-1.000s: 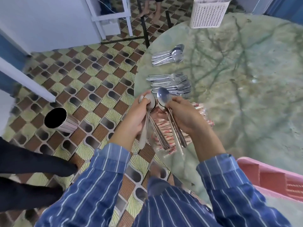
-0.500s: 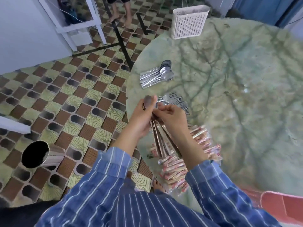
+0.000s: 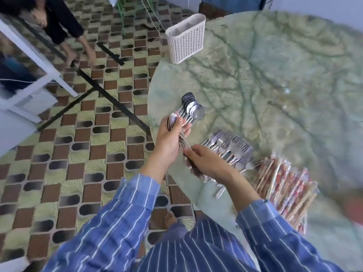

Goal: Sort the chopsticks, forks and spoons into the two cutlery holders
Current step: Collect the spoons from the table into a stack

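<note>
Held spoons point(image 3: 173, 120) are gripped as a bundle in the left hand point(image 3: 169, 143), with the fingers curled round the upper part of the handles. One bowl is seen standing up above the thumb. The lower ends of the same handles are pinched by the right hand point(image 3: 209, 163), its fingers also curled. The bundle is held tilted over the near-left edge of the table point(image 3: 284, 71), a round top of green marbled stone.

A spoon pile point(image 3: 193, 109) is noted on the table just beyond the left hand, bowls stacked and overlapping. A fork pile point(image 3: 230, 147) is laid just to the right of the right hand, tines pointed away from the person. Wrapped chopsticks point(image 3: 282, 185), in red-and-white paper sleeves, are heaped to the right of the forks. Whether the two heaps touch cannot be told, as the edges are blurred.

One white perforated cutlery holder point(image 3: 185, 38) is stood upright near the far-left edge of the table, well apart from the piles. Its inside cannot be seen.

Blue striped sleeves point(image 3: 125, 222) are worn on both arms. A patterned tile floor point(image 3: 68, 154) is seen to the left. A second person point(image 3: 59, 22) is bent low at the upper left, beside a white frame point(image 3: 39, 61).
</note>
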`<action>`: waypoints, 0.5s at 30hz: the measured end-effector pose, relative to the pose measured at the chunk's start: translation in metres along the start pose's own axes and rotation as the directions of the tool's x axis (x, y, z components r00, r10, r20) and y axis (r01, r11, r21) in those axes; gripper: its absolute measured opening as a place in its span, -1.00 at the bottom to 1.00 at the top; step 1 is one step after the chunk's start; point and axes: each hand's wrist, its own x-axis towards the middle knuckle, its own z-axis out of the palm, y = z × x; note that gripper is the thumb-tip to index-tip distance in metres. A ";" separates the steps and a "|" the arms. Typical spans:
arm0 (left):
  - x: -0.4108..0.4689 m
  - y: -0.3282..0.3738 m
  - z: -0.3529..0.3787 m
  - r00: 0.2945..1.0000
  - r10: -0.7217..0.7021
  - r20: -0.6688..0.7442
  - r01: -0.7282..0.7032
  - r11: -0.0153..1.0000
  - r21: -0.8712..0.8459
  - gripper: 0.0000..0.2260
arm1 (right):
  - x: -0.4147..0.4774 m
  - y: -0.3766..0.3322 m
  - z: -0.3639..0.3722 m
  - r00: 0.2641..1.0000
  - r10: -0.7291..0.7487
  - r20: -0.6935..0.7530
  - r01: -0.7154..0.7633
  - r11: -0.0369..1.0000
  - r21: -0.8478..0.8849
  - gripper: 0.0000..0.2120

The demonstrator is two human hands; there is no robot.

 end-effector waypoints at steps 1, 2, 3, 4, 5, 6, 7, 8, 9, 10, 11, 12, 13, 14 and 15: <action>0.009 0.003 -0.004 0.999 -0.045 0.023 0.043 0.998 0.054 -0.85 | 0.006 -0.002 0.008 0.998 0.007 -0.057 -0.008 1.000 -0.013 -0.71; 0.019 0.004 -0.008 0.994 -0.102 0.042 0.096 0.987 0.130 -0.81 | 0.012 -0.005 0.016 0.992 -0.001 -0.128 -0.008 0.998 -0.063 -0.72; 0.027 0.004 -0.012 0.984 -0.167 0.057 0.151 0.963 0.223 -0.78 | 0.019 -0.005 0.023 0.979 -0.025 -0.205 -0.004 0.990 -0.141 -0.72; 0.035 0.005 -0.016 0.969 -0.237 0.066 0.203 0.924 0.325 -0.77 | 0.028 -0.005 0.030 0.959 -0.050 -0.278 -0.009 0.979 -0.205 -0.72; 0.041 0.005 -0.020 0.950 -0.306 0.071 0.249 0.871 0.424 -0.76 | 0.037 -0.005 0.036 0.938 -0.057 -0.343 -0.025 0.973 -0.229 -0.74; 0.048 0.005 -0.024 0.928 -0.366 0.071 0.279 0.807 0.521 -0.76 | 0.045 -0.005 0.041 0.919 -0.040 -0.393 -0.048 0.976 -0.210 -0.76; 0.054 0.005 -0.028 0.908 -0.411 0.075 0.285 0.741 0.608 -0.80 | 0.053 -0.005 0.045 0.899 -0.012 -0.438 -0.074 0.981 -0.178 -0.75; 0.061 0.004 -0.032 0.897 -0.434 0.081 0.270 0.686 0.676 -0.85 | 0.061 -0.006 0.049 0.878 0.027 -0.477 -0.107 0.984 -0.142 -0.73; 0.070 0.003 -0.036 0.897 -0.432 0.092 0.237 0.647 0.724 -0.90 | 0.068 -0.007 0.052 0.859 0.065 -0.508 -0.138 0.985 -0.107 -0.72; 0.079 0.002 -0.038 0.903 -0.415 0.107 0.198 0.625 0.755 -0.96 | 0.076 -0.008 0.056 0.842 0.097 -0.531 -0.155 0.986 -0.067 -0.72; 0.088 0.001 -0.040 0.909 -0.399 0.119 0.170 0.616 0.770 -0.98 | 0.085 -0.009 0.058 0.830 0.109 -0.548 -0.153 0.988 -0.034 -0.74; 0.097 0.001 -0.039 0.910 -0.395 0.129 0.153 0.608 0.779 -0.95 | 0.093 -0.011 0.060 0.826 0.117 -0.551 -0.147 0.989 -0.010 -0.75; 0.105 0.001 -0.037 0.905 -0.403 0.138 0.147 0.600 0.786 -0.94 | 0.101 -0.012 0.060 0.827 0.124 -0.548 -0.146 0.989 0.004 -0.76; 0.114 0.001 -0.034 0.898 -0.417 0.142 0.152 0.596 0.788 -0.94 | 0.110 -0.012 0.059 0.825 0.140 -0.547 -0.158 0.987 0.014 -0.77; 0.123 0.000 -0.030 0.888 -0.435 0.146 0.165 0.600 0.783 -0.94 | 0.119 -0.013 0.056 0.821 0.159 -0.548 -0.176 0.984 0.022 -0.77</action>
